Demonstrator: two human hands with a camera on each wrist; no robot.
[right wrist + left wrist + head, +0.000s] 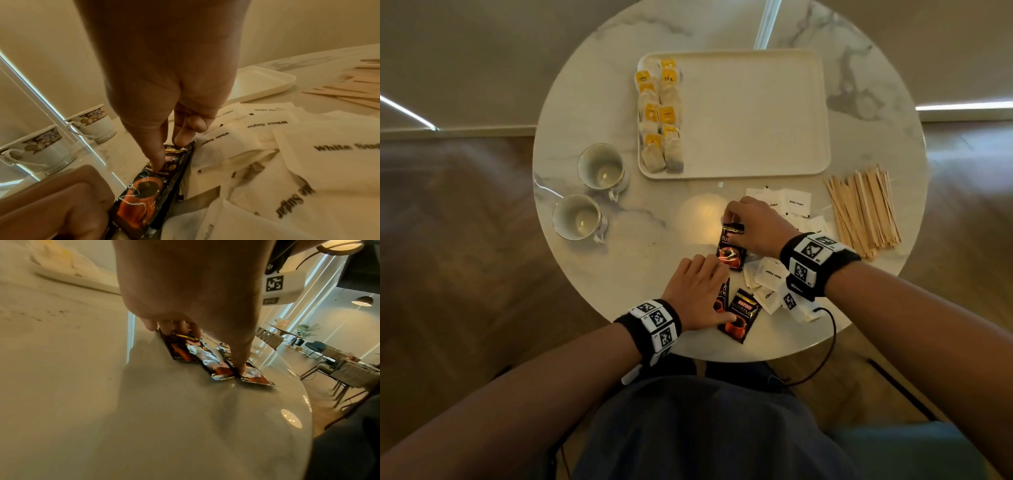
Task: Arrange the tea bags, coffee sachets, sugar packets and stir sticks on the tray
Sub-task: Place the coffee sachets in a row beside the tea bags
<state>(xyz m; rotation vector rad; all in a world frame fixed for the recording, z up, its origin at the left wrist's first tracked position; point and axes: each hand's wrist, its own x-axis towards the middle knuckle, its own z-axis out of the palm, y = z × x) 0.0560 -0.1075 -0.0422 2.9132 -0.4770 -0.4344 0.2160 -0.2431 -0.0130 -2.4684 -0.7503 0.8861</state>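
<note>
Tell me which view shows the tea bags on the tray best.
The head view: it looks straight down on the tea bags, two rows along the left end of the tray. The left wrist view shows only a blurred pale heap with a yellow fleck. The right wrist view shows a bare tray corner, no tea bags.

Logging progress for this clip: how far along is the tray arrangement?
Done: tea bags lined up at the tray edge. In hand: right hand pinches a coffee sachet; left hand rests on others. Left: sugar packets and stir sticks, all off-tray.
</note>
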